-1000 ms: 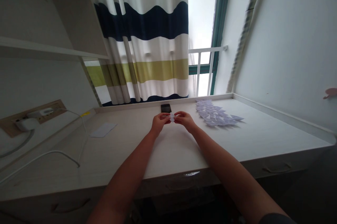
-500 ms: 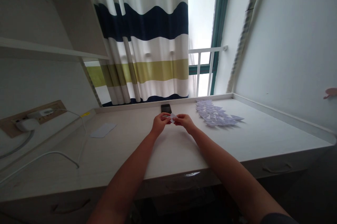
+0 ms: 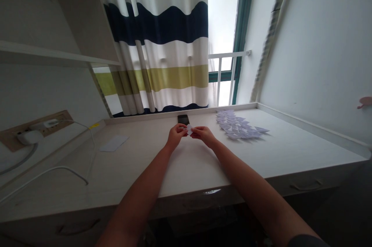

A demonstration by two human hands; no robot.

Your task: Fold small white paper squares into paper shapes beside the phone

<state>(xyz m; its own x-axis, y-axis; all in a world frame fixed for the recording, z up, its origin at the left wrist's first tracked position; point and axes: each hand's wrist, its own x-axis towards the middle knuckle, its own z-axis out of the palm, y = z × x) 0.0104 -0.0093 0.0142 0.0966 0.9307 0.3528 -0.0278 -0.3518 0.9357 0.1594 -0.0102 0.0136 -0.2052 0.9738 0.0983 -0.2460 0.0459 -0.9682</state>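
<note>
A small piece of folded white paper (image 3: 189, 129) is held between my two hands above the middle of the desk. My left hand (image 3: 176, 134) pinches its left side, and my right hand (image 3: 202, 134) grips the right side with thumb and fingers. The fingers cover part of the paper, so its full shape is hidden. Just behind my left hand a black phone (image 3: 183, 119) lies flat. To the right spreads a pile of pointed, folded white paper pieces (image 3: 238, 126).
Flat white paper sheets (image 3: 114, 143) lie on the left of the white desk (image 3: 197, 169). A white cable (image 3: 66, 168) runs from plugs in a wall socket (image 3: 35, 129) across the left side. A low raised edge (image 3: 308, 127) borders the desk, and a striped curtain (image 3: 174, 57) hangs behind.
The folded paper has turned slightly between my fingers, and the grip has shifted a little. Everything else stays in place.
</note>
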